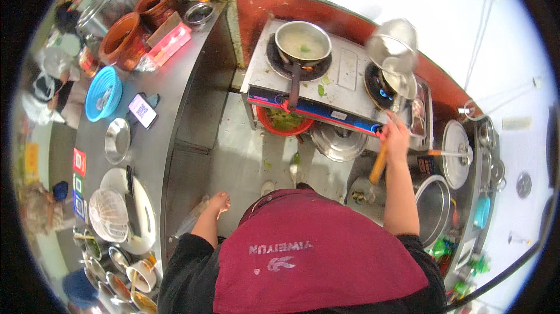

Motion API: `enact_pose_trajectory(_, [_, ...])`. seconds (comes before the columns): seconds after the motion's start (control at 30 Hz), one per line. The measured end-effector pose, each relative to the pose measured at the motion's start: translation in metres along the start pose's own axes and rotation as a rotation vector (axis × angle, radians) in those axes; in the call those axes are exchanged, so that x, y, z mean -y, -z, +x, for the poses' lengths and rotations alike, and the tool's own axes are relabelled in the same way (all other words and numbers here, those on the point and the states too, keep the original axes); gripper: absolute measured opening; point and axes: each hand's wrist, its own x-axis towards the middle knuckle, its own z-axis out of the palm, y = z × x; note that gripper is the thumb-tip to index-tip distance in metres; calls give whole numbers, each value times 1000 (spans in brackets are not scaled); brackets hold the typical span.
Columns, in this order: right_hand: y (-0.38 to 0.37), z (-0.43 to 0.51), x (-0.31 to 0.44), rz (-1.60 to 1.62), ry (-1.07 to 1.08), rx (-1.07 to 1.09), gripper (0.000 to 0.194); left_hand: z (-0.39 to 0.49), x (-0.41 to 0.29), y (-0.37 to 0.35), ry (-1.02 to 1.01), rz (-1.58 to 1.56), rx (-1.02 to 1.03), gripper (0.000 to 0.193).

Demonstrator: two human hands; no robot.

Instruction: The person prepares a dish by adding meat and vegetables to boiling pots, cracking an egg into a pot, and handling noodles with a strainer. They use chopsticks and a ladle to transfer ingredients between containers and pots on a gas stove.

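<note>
My right hand (396, 132) grips the wooden handle (379, 163) of a metal utensil, over the front edge of the gas stove (348, 108). Beyond the hand, a blurred silver bowl shape (401, 83) and a larger mesh strainer (396, 42) overlap above the right burner (379, 90), where a blue flame burns. Which of them the handle belongs to, I cannot tell. On the left burner stands a saucepan (303, 41) of cloudy liquid with a green leaf in it. My left hand (219, 202) hangs by my side, loosely bent, with nothing visible in it.
Below the stove are a red basin (284, 122) of greens and a metal lid (340, 142). A large pot (433, 209) stands at my right. The left steel counter (151, 147) bears clay pots (122, 41), a blue basket (103, 94), a phone (142, 111) and a knife (130, 180).
</note>
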Motion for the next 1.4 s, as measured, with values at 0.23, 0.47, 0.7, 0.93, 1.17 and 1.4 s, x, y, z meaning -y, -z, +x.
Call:
enact_pose_trajectory(0.23, [-138, 109, -48, -895, 591, -74, 33, -77, 97, -11, 158, -110, -320, 46])
enact_pose_trajectory(0.47, [-186, 141, -25, -782, 718, -123, 21, -145, 55, -109, 165, -124, -490, 52])
enact_pose_trajectory(0.7, [-228, 19, 10, 412, 399, 638, 6, -222, -160, -203, -996, 482, -1034, 44])
enact_pose_trajectory(0.93, [-215, -224, -56, -318, 683, 2013, 22, -285, -38, -203, -379, -96, -1082, 31])
enact_pose_trajectory(1.17, [-187, -247, -108, -860, 488, 2042, 23, -349, 309, -417, 726, -666, -1352, 26])
enact_pose_trajectory(1.4, [-181, -318, -129, -1051, 792, 2109, 21, -324, 440, -556, 1174, -1067, -1370, 26])
